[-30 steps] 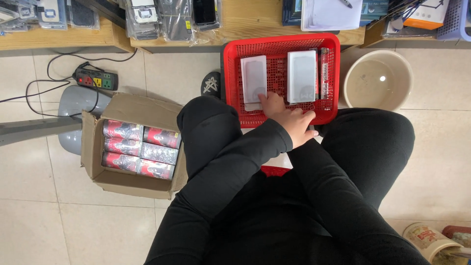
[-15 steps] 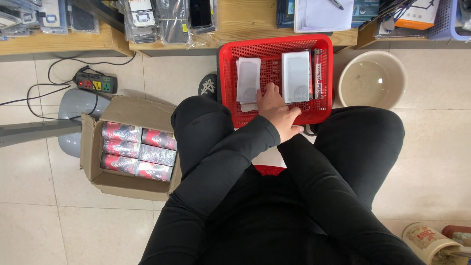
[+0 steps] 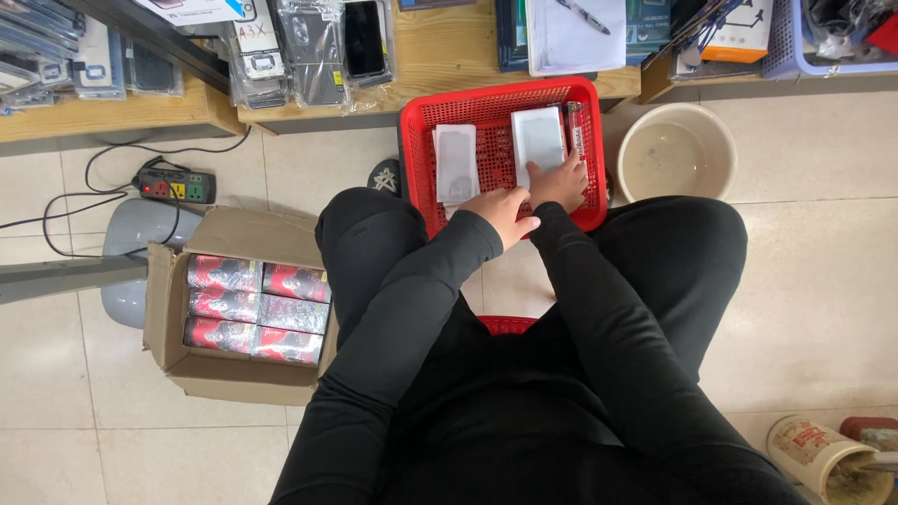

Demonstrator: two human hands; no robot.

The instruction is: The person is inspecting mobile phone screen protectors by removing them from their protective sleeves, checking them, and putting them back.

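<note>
A red basket point(image 3: 412, 150) sits on the pale tiled floor point(image 3: 823, 281) below a wooden shelf point(image 3: 440, 65). Inside lie two white packets. The left hand point(image 3: 503, 213) rests at the basket's near edge with its fingers curled; whether it grips anything cannot be told. The right hand point(image 3: 561, 182) lies flat, fingers spread on the right packet point(image 3: 537, 138). A cardboard box point(image 3: 234, 243) of cans and a beige bowl point(image 3: 675, 150) stand nearby.

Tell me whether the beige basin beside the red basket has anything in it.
No: the beige basin, standing right of the red basket, shows only its bare inner bottom.
</note>
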